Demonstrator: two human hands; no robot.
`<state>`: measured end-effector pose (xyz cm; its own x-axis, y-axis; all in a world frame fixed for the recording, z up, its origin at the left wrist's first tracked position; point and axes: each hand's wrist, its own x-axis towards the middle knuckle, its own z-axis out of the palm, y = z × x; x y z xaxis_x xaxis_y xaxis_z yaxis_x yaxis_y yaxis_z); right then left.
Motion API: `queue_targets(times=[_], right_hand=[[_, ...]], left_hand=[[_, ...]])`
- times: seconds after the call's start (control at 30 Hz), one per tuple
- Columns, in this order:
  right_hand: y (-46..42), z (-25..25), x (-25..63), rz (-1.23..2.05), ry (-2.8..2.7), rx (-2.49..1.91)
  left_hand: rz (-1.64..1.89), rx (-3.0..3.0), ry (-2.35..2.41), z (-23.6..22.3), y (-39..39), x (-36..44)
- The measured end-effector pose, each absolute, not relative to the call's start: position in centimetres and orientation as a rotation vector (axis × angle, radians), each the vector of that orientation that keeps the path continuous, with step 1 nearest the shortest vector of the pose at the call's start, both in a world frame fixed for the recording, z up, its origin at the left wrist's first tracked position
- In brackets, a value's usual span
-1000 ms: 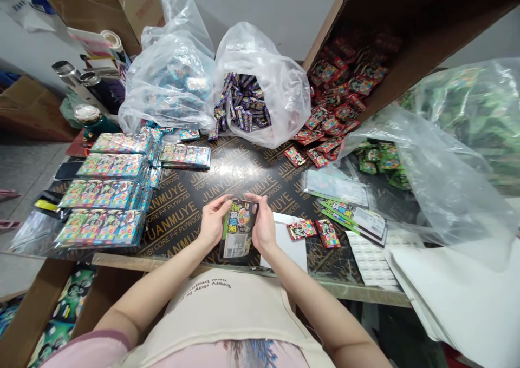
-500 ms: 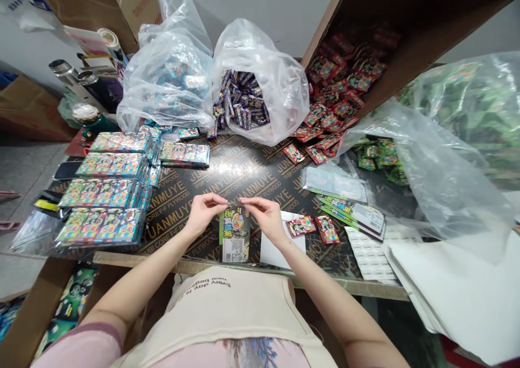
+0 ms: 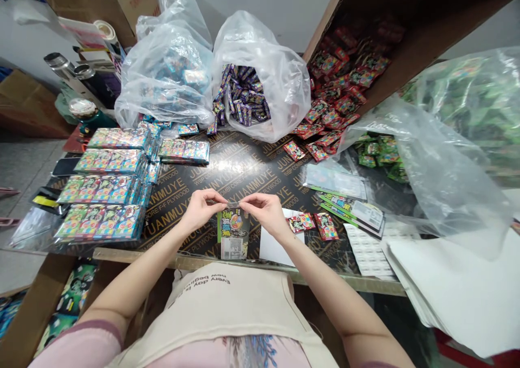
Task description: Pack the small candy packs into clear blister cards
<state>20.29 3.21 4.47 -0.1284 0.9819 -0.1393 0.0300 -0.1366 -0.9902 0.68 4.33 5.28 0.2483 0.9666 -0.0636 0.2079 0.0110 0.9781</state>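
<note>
A printed plastic pouch (image 3: 233, 230) with a green edge lies flat near the table's front edge, its top end towards the back. My left hand (image 3: 202, 208) pinches the top left corner of the pouch between thumb and fingertips. Opposite it, my right hand (image 3: 265, 210) is closed in a pinch on the top right corner. Just right of the pouch is a white card (image 3: 276, 244), partly under my right forearm. Two red sachets lie close by: one sachet (image 3: 301, 223) overlaps the card, the other sachet (image 3: 326, 226) rests on the table.
Stacked packs of sachets (image 3: 101, 189) fill the left side. At the back stand a bag of blue sachets (image 3: 166, 81), a bag of purple sachets (image 3: 280, 86) and a carton spilling red sachets (image 3: 337, 97). Flat pouches (image 3: 353, 212) and white sheets (image 3: 455, 287) lie right.
Both hands stay at the pouch's top corners, the left having shifted slightly left. The pouch's top edge now shows stretched between the fingertips. The whole view has shifted a little.
</note>
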Motion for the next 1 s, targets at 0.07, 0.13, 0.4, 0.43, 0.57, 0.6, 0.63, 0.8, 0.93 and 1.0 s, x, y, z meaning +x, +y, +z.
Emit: queue_targets(times=[0.07, 0.13, 0.4, 0.43, 0.57, 0.6, 0.63, 0.8, 0.93, 1.0], right_hand=[[2.8, 4.4, 20.5, 1.344, -1.331, -1.282], [2.2, 4.2, 20.8, 1.290, -1.407, -1.278], [2.6, 2.7, 20.8, 1.115, -1.503, -1.269], [3.6, 2.7, 20.5, 1.126, -1.508, -1.253], [10.0, 2.6, 17.4, 1.133, -1.617, -1.157], [11.9, 2.4, 16.2, 1.091, -1.673, -1.143], [14.0, 2.1, 14.9, 1.025, -1.743, -1.140], [24.3, 0.5, 8.2, 0.568, -2.315, -1.269], [30.4, -0.2, 4.0, 0.517, -2.493, -1.297], [32.3, -0.4, 2.6, 0.523, -2.527, -1.353]], left_hand=[[0.903, 1.630, 1.172, 5.5, 3.8, 0.6], [0.932, 1.786, 1.150, 5.3, 3.4, 0.5], [1.032, 1.628, 1.177, 3.9, 4.2, 0.4], [1.087, 1.583, 1.212, 3.9, 4.6, 0.2], [1.341, 1.287, 1.466, 2.9, 6.0, -1.8], [1.390, 1.208, 1.548, 2.2, 6.1, -2.5], [1.422, 1.138, 1.628, 1.3, 6.1, -3.2], [1.251, 1.144, 1.942, -3.1, 3.7, -6.6], [1.033, 1.669, 2.048, -3.5, 2.0, -7.1], [0.863, 1.964, 1.819, -2.8, 2.1, -6.0]])
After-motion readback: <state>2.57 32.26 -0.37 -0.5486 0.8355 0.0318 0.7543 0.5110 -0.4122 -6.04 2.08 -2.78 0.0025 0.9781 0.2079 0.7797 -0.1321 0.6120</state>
